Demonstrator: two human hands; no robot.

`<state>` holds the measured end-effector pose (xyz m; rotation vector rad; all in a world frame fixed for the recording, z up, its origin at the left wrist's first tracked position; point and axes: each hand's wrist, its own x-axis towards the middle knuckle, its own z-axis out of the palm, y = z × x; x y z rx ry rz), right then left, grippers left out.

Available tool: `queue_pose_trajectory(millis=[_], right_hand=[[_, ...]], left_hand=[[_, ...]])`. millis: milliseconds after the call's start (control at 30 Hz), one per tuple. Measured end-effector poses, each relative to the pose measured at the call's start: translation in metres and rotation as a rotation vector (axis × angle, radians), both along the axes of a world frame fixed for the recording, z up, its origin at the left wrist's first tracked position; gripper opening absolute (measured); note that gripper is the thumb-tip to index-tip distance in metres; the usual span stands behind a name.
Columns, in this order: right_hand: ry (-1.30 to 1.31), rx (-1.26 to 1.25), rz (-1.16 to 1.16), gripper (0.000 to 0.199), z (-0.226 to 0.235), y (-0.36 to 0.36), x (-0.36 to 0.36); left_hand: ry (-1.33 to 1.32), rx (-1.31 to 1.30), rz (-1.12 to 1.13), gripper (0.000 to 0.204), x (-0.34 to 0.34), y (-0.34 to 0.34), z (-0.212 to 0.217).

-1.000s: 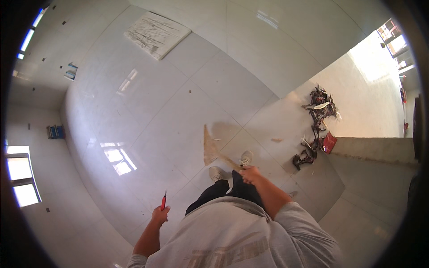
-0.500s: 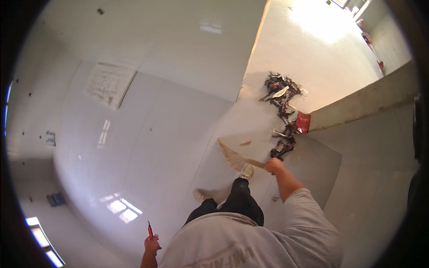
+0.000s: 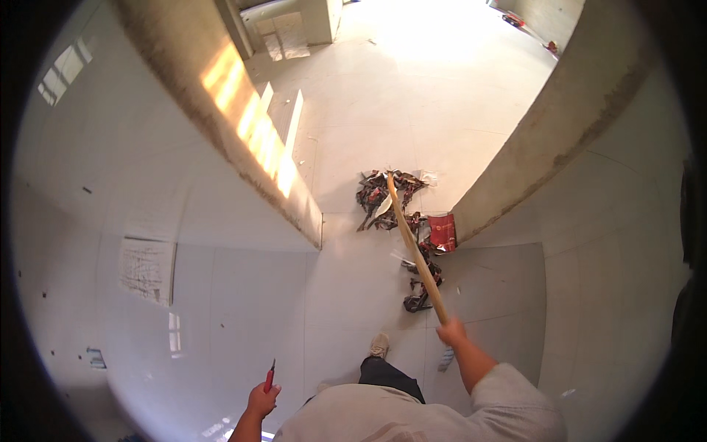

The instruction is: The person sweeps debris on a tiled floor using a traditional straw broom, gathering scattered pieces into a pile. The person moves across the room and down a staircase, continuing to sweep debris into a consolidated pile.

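My right hand point(image 3: 453, 331) is closed round the handle of a straw-coloured broom point(image 3: 414, 250). It reaches forward from my hand, seen nearly edge-on. Its far end overlaps a heap of crumpled dark and reddish scraps point(image 3: 372, 199) on the floor; whether it touches them I cannot tell. More dark scraps point(image 3: 417, 300) trail back toward my foot, and a red piece of packaging point(image 3: 442, 233) lies beside them. At the lower left, my left hand point(image 3: 262, 400) grips a red-handled tool point(image 3: 269, 379) with a thin dark pointed tip, held up and away from the scraps.
Concrete wall ends flank a doorway on the left point(image 3: 243, 158) and right point(image 3: 530, 158). Beyond it, pale strips point(image 3: 293, 132) lie on the brightly lit floor. A marked white board point(image 3: 147, 269) is to the left. A small striped item point(image 3: 445, 359) lies near my right forearm.
My view has turned right toward the doorway. The broom has swung from pointing left, near my feet, to pointing forward over the scraps. My left hand still holds the red-handled tool.
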<state>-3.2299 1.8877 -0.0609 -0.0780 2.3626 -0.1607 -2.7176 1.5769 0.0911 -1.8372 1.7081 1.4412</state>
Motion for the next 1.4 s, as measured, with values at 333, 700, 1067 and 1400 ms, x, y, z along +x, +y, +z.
queue_pose_trajectory(millis=[333,700,1067,1400], right_hand=[[-0.162,0.183,0.139,0.026,-0.018,0.234,0.19],[-0.662,-0.423,-1.573,0.017,-0.087,-0.085,-0.034],[-0.631,-0.781,-1.268,0.014,-0.039,-0.382,-0.334],[-0.642,-0.522,-0.735,0.019,-0.004,-0.365,-0.337]], left_hand=[[-0.118,0.072,-0.307,0.042,-0.091,-0.1,-0.067],[-0.077,0.109,-0.329,0.036,-0.273,-0.252,-0.076],[-0.074,0.124,-0.49,0.042,-0.342,-0.35,-0.075],[-0.112,0.109,-0.438,0.039,-0.436,-0.33,-0.052]])
